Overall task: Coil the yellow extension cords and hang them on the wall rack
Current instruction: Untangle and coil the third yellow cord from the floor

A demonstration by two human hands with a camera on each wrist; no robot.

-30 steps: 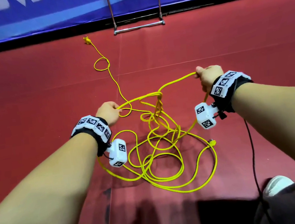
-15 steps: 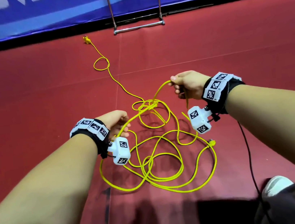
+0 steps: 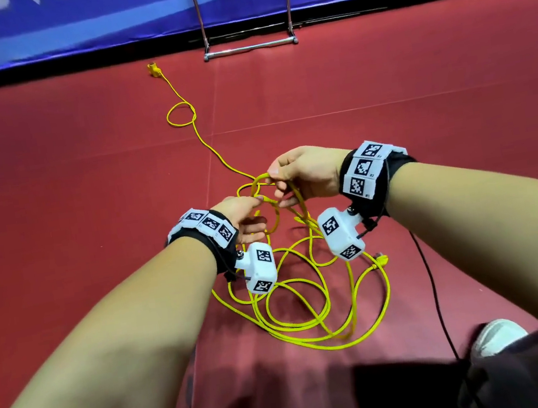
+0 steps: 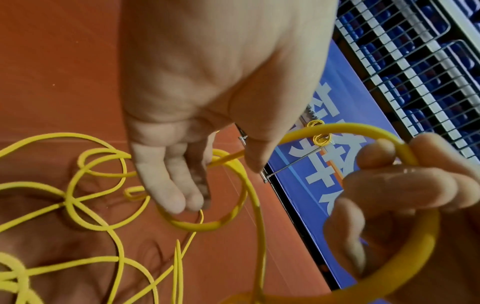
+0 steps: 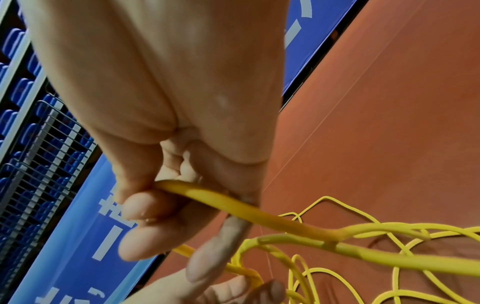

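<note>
The yellow extension cord (image 3: pixel 327 334) lies in loose tangled loops on the red floor below my hands. One end runs far back to a yellow plug (image 3: pixel 154 69), and a second plug (image 3: pixel 381 260) lies to the right of the pile. My right hand (image 3: pixel 287 184) grips a raised loop of cord (image 5: pixel 259 214) in its curled fingers. Just left of it, my left hand (image 3: pixel 254 211) pinches the cord between thumb and forefinger, its other fingers (image 4: pixel 168 195) hanging straight. The rack's metal foot (image 3: pixel 250 47) stands at the far wall.
A blue banner (image 3: pixel 62 22) runs along the far edge of the floor, with a wire grid (image 4: pixel 415 61) above it. A thin black cable (image 3: pixel 434 284) hangs from my right wrist. My shoe (image 3: pixel 496 334) is at the lower right.
My hands have come together: the right moved left and down with its loop, the left moved right. The cord stretched between them has slackened into a small loop.
</note>
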